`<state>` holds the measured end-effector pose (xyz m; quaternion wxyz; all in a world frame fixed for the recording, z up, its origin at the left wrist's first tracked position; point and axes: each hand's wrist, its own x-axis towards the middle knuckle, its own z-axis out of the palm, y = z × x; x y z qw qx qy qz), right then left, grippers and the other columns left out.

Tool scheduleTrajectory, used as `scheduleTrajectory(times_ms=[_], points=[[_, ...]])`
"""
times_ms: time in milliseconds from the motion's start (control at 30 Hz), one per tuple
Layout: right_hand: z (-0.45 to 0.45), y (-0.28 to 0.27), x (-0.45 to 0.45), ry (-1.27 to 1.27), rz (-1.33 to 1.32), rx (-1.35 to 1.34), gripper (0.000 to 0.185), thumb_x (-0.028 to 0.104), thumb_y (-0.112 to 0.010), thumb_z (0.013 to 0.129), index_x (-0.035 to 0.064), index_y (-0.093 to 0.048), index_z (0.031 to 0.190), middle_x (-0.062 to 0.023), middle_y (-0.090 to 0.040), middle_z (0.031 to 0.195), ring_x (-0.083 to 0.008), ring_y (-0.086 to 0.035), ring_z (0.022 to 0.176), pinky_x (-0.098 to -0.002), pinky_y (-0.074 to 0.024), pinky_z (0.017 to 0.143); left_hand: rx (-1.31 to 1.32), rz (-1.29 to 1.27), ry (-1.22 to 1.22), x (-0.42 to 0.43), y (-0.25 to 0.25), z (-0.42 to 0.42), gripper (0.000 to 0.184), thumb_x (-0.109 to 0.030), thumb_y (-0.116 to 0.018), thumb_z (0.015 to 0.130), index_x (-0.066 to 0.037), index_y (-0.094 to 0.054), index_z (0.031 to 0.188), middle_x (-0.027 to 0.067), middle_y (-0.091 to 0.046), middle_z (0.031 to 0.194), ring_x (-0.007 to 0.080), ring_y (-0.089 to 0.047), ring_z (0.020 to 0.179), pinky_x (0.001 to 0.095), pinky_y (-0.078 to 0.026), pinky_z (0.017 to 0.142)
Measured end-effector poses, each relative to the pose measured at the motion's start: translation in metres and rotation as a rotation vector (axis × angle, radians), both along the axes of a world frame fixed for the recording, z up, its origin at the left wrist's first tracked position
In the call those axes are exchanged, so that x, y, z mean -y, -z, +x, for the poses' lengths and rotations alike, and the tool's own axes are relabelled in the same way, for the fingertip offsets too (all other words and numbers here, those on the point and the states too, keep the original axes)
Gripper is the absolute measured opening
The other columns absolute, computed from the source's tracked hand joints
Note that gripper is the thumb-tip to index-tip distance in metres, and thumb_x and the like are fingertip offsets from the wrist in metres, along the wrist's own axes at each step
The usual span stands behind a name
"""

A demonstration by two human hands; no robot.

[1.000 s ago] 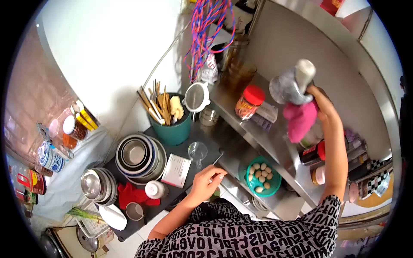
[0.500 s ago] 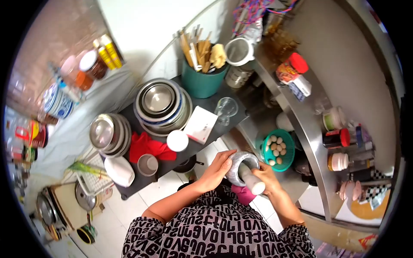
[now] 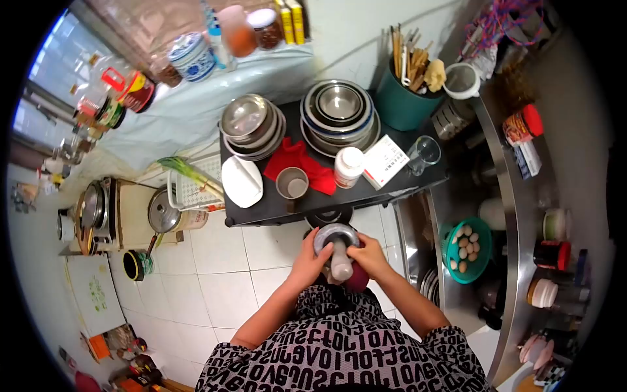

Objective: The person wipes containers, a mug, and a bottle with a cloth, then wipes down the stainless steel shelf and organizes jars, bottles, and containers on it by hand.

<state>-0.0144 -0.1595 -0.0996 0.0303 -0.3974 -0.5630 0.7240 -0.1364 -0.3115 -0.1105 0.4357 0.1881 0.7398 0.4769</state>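
Head view shows you holding a grey stone mortar [image 3: 322, 245] in front of your body, above the white tiled floor [image 3: 225, 287] and near the front edge of the dark surface [image 3: 261, 213]. Your left hand [image 3: 307, 261] curves around the mortar's left side, fingers bent against the wall. Your right hand [image 3: 369, 256] grips the opposite side, its thumb lying by the rim; you cannot tell from here whether that thumb also touches the pestle. The pale pestle [image 3: 341, 265] leans inside the mortar, its thick end sticking out over the rim towards you. A pink cloth [image 3: 357, 281] shows below your right hand, partly hidden by it.

Beyond your hands, a metal cup [image 3: 292, 184] stands near the edge of the surface, beside a crumpled red cloth [image 3: 292, 159]. To the right of that cloth you have a white bottle [image 3: 349, 168], a white box [image 3: 386, 161] and a clear glass [image 3: 426, 153]. Two stacks of metal bowls sit farther back. On your right, a teal basket [image 3: 458, 269] holds eggs [image 3: 464, 242] on a lower shelf.
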Motion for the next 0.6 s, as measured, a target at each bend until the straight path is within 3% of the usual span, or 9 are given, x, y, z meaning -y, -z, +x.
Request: scheduleTrajectory(times_ms=[100,167,233,267,433,500,533,600], points=[[-0.031,0.004,0.028,-0.051,0.044,0.051,0.055,0.013,-0.067,0.075,-0.0079,-0.058,0.125,-0.0140,-0.069,0.103,-0.0165,-0.064,0.090,-0.0272,-0.0509,0.080,-0.080,-0.119,0.011,0.031,-0.007,-0.027,0.077,-0.050,-0.058,0.092,0.002,-0.033,0.144,0.0266,-0.046,0.138,0.0377,-0.050,0.125,0.0397,-0.040,0.104],[-0.057,-0.022,0.040,-0.106,0.032,0.039,0.056,0.014,-0.067,0.075,-0.0081,-0.058,0.125,-0.0137,-0.069,0.104,-0.0167,-0.064,0.091,-0.0271,-0.0509,0.081,-0.063,-0.117,-0.014,0.045,-0.013,-0.044,0.077,-0.048,-0.059,0.091,0.003,-0.034,0.143,0.0264,-0.051,0.133,0.0379,-0.054,0.120,0.0388,-0.041,0.102],[-0.076,-0.017,0.054,-0.099,0.049,0.041,0.055,0.014,-0.067,0.075,-0.0079,-0.058,0.125,-0.0133,-0.069,0.104,-0.0166,-0.064,0.091,-0.0272,-0.0509,0.081,0.113,-0.029,-0.113,0.057,-0.016,-0.064,0.071,-0.038,-0.063,0.092,-0.007,-0.031,0.147,0.0169,-0.055,0.127,0.0240,-0.063,0.098,0.0348,-0.057,0.067],[-0.087,-0.013,0.060,-0.096,0.069,0.053,0.054,0.014,-0.067,0.075,-0.0077,-0.059,0.124,-0.0129,-0.069,0.104,-0.0166,-0.064,0.091,-0.0272,-0.0509,0.080,0.016,-0.021,-0.113,0.065,0.008,-0.075,0.069,-0.037,-0.063,0.092,-0.007,-0.034,0.146,0.0165,-0.059,0.123,0.0224,-0.064,0.097,0.0330,-0.057,0.068],[-0.133,0.007,0.075,-0.021,0.139,0.079,0.049,0.013,-0.066,0.075,-0.0068,-0.061,0.119,-0.0124,-0.069,0.101,-0.0154,-0.063,0.087,-0.0270,-0.0506,0.078,-0.037,-0.090,-0.136,0.058,-0.015,-0.125,0.063,-0.038,-0.064,0.090,-0.006,-0.046,0.140,0.0163,-0.065,0.114,0.0196,-0.065,0.098,0.0308,-0.054,0.074],[-0.146,0.013,0.072,0.057,0.103,0.105,0.047,0.013,-0.066,0.076,-0.0074,-0.061,0.118,-0.0124,-0.068,0.100,-0.0159,-0.063,0.087,-0.0274,-0.0503,0.077,-0.191,-0.180,-0.027,0.050,-0.019,-0.146,0.064,-0.041,-0.063,0.088,-0.005,-0.048,0.139,0.0191,-0.065,0.116,0.0245,-0.066,0.100,0.0335,-0.052,0.082],[-0.151,0.015,0.070,0.106,0.094,0.089,0.046,0.012,-0.067,0.076,-0.0084,-0.062,0.116,-0.0123,-0.068,0.099,-0.0165,-0.063,0.087,-0.0277,-0.0499,0.077,-0.260,-0.147,-0.020,0.044,-0.014,-0.154,0.065,-0.043,-0.063,0.086,-0.007,-0.048,0.138,0.0199,-0.070,0.096,0.0289,-0.070,0.081,0.0356,-0.053,0.075],[-0.159,0.023,0.065,0.199,0.093,0.068,0.047,0.012,-0.067,0.076,-0.0101,-0.061,0.116,-0.0122,-0.067,0.099,-0.0167,-0.062,0.087,-0.0278,-0.0499,0.078,-0.192,-0.104,-0.003,0.033,-0.007,-0.166,0.064,-0.041,-0.061,0.087,-0.006,-0.048,0.139,0.0190,-0.071,0.092,0.0283,-0.071,0.074,0.0368,-0.055,0.071]])
